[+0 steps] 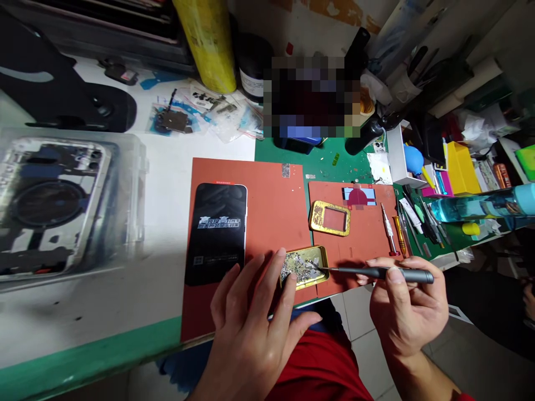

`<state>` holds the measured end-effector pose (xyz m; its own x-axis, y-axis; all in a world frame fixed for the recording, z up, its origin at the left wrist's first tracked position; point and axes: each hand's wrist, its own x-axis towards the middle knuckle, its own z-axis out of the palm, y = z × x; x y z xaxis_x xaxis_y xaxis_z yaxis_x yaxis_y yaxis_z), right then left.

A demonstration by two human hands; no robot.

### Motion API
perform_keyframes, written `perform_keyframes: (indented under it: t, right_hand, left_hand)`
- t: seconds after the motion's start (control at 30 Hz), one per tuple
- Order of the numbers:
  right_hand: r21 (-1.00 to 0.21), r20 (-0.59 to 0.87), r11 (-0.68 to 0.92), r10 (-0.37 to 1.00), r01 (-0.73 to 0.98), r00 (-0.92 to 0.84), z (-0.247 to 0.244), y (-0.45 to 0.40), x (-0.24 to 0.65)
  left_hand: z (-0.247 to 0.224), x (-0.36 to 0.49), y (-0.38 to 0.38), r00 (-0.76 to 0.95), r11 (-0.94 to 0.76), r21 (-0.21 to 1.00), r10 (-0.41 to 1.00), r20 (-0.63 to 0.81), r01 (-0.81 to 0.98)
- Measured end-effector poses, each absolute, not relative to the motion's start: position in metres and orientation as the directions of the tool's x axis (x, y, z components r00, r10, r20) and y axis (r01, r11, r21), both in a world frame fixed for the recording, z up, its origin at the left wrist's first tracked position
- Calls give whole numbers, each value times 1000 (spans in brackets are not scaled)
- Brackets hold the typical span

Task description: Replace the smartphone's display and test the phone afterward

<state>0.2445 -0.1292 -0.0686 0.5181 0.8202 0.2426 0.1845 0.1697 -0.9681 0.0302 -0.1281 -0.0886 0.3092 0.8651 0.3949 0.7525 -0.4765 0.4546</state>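
My right hand (407,301) grips a dark screwdriver (388,273) with a thin shaft, its tip over a shallow gold tin (320,250) of small metal screws and bits. My left hand (259,323) has its fingers spread, the fingertips at the near left side of that tin and holding nothing. Left of the tin lies a black phone (219,236) with a printed film, flat on an orange-brown mat (271,206). A gold tin lid (330,218) with a window rests just beyond the tin.
A clear case with a phone housing (52,206) stands at the left. At the right lie a silver screwdriver (389,228), several tools and a blue bottle (480,207). Small plastic bags (221,111), a yellow roll (209,44) and a yellow holder (462,170) are farther back.
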Motion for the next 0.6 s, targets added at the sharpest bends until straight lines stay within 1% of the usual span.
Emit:
perform_keyframes:
  t: [0.1,0.27,0.4,0.47,0.6]
  right_hand:
    - [-959,268,176,817,223,510,-69,-131,242]
    - [-947,297,183,810,263,505,-70,-132,241]
    - [-952,281,173,817,251,504,-71,-131,241]
    - [-953,280,172,818,251,502,-71,-132,241]
    - [-940,304,170,810,296,502,-71,-133,239]
  left_hand:
    - [-91,33,-126,292,-449,446,879,378,774]
    - [-93,38,-127,317,-449,500,890,329,740]
    - [-92,36,-128,281,-441,486,887,368,755]
    - [-91,35,-128,269,-426,475,892,363,770]
    - [-90,36,-128,310,-454,527,887,342,718]
